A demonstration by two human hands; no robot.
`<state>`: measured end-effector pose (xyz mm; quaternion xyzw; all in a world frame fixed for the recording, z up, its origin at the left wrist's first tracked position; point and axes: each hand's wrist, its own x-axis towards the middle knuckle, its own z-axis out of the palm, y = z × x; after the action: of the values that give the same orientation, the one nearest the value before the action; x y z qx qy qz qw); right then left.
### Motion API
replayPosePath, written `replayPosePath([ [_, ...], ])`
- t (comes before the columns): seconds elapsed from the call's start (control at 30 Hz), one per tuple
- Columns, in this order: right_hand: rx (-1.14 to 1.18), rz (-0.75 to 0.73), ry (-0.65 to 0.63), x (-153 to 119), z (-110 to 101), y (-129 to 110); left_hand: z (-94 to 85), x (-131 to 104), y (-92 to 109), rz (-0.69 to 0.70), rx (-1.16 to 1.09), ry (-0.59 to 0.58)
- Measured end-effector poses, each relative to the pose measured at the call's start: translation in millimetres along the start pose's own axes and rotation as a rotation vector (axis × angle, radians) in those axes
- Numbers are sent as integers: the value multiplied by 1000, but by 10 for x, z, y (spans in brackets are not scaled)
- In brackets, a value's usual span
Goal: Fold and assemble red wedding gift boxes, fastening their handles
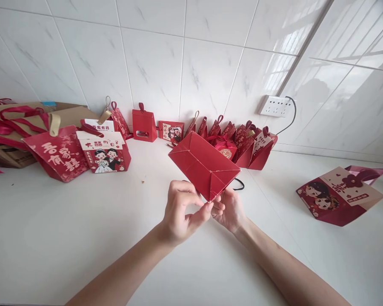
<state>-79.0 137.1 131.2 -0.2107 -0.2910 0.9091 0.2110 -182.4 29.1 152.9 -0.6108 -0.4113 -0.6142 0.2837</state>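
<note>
A plain red paper box is held up over the white table, its folded, creased panel facing the camera. My left hand pinches its lower corner between thumb and fingers. On the other side of that corner, my right hand grips the box with curled fingers, partly hidden behind it. A black loop shows just right of the box, above my right hand. What lies behind the box is partly covered.
Red gift boxes and a cardboard box with ribbons stand at the left. More red boxes line the tiled wall. A printed box lies at the right, below a power strip with a black cable.
</note>
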Motion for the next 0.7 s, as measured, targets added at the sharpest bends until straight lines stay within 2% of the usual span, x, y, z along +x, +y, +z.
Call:
replayPosePath([
  [0.1, -16, -9, -11, -1, -4, -7, 3, -10, -5, -24, 9, 15],
  [0.27, -60, -27, -19, -10, 11, -26, 7, -5, -14, 33, 26, 9],
  [0.47, -71, -31, -30, -21, 8, -24, 16, 1, -9, -11, 17, 43],
  [0.7, -53, -21, -62, -15, -9, -23, 10, -5, 15, 14, -20, 0],
])
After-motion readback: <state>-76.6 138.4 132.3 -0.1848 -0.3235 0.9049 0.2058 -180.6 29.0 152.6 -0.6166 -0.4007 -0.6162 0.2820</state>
